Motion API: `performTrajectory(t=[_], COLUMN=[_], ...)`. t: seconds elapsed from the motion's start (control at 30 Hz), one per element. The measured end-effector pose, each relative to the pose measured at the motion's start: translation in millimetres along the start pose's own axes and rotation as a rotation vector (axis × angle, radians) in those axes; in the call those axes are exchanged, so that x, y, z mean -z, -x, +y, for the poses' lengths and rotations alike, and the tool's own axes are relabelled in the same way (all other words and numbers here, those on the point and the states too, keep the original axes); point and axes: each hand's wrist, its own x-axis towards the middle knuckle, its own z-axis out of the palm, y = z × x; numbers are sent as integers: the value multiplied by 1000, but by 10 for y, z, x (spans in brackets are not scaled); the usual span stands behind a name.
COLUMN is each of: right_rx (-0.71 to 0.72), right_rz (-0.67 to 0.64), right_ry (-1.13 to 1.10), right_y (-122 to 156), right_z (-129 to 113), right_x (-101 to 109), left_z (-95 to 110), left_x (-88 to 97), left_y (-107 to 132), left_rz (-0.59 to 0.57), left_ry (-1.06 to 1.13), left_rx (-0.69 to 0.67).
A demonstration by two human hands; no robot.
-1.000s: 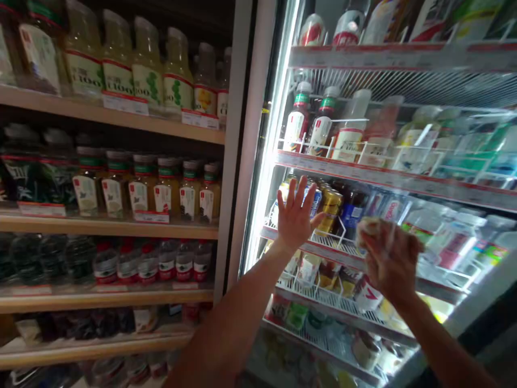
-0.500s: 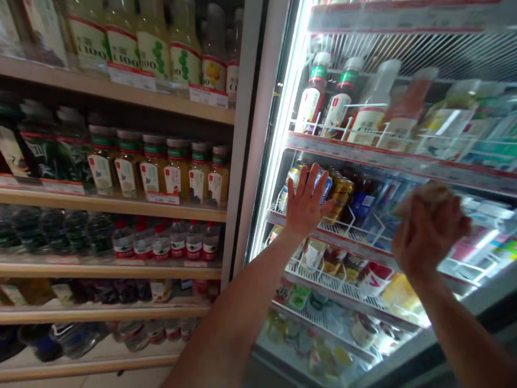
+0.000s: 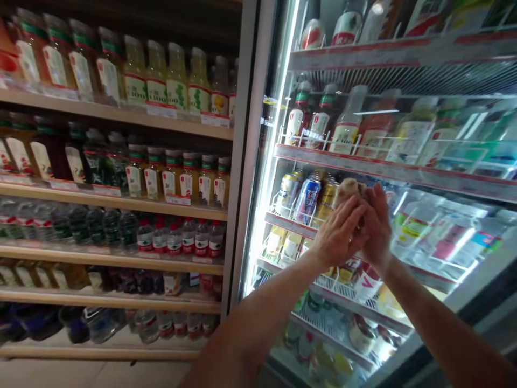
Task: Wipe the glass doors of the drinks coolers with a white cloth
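Both my hands are together in front of the lit drinks fridge's glass door (image 3: 404, 116). A crumpled beige cloth (image 3: 348, 189) is bunched between them, its upper part showing above my fingers. My left hand (image 3: 341, 229) lies with bent fingers over the cloth's lower side. My right hand (image 3: 375, 231) grips it from the right, fingers pointing up. The palms and the cloth's lower part are hidden. Left of the hands, behind the glass, stand a blue can (image 3: 307, 199) and a gold can (image 3: 326, 200).
Wooden shelves (image 3: 121, 205) with rows of bottled drinks fill the left side. A grey upright frame (image 3: 242, 156) divides them from the fridge. Inside the fridge, bottles stand on wire shelves with price strips (image 3: 396, 168). Pale floor (image 3: 100, 373) shows at lower left.
My right hand has moved left with the cloth. My left hand, spread open before, has moved right and closed onto the cloth. The view has shifted, showing more of the upper fridge.
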Motion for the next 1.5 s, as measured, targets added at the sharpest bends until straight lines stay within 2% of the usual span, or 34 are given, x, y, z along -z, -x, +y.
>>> performTrajectory(t=[0.13,0.23,0.3,0.37,0.47,0.53,0.6,0.63,0.7,0.73,0.8,0.83,0.9,0.97,1.0,1.03,1.1,1.13,1.17,1.27,1.33,1.4,1.43,1.5], right_rx=[162,13,-99,-123,-110,-108,-110,-115,-124,-122,-106,-96,-73,-32,-6,30,68,72,70,81,95,91,84,74], right_rz=[88,145,117,54,24,45,61,64,72,76,88,96,114,135,147,163,171,169,164,169,181,179,175,168], right_ry=[1,153,212,239,243,236,232,232,235,238,246,254,275,317,346,377,430,448,459,463,464,475,481,479], right_y=[-107,-121,-131,-133,-116,-102,-95,-93,-90,-88,-79,-73,-57,-42,-38,-37,-39,-40,-41,-38,-34,-29,-27,-24], right_z=[419,765,957,1080,1133,1115,1089,1080,1074,1077,1093,1106,1136,1168,1182,1195,1213,1218,1223,1237,1250,1259,1261,1259], right_x=[409,771,945,1032,1032,999,977,972,971,972,971,967,953,931,919,908,894,891,891,897,898,897,896,894], left_z=[115,243,328,310,-25,-353,-574,-601,-486,-374,-171,-130,-235,-542,-715,-862,-990,-954,-860,-463,-350,-456,-564,-775], left_x=[-207,-408,-538,-584,-383,-140,34,59,-27,-117,-290,-334,-286,-96,9,95,153,120,53,-182,-212,-91,0,152], left_y=[-290,-414,-468,-509,-587,-672,-758,-783,-775,-743,-654,-612,-566,-589,-620,-652,-672,-643,-587,-348,-248,-262,-309,-438], left_rz=[63,111,143,143,167,273,355,387,370,327,205,169,179,283,370,507,608,610,560,302,225,263,313,444], left_ry=[-65,-142,-192,-243,-331,-387,-408,-407,-396,-389,-392,-404,-405,-407,-408,-440,-417,-398,-369,-298,-292,-301,-307,-324], left_rx=[166,213,223,174,143,292,411,444,358,245,-68,-186,-283,-217,-125,85,197,200,133,-204,-360,-371,-315,-109])
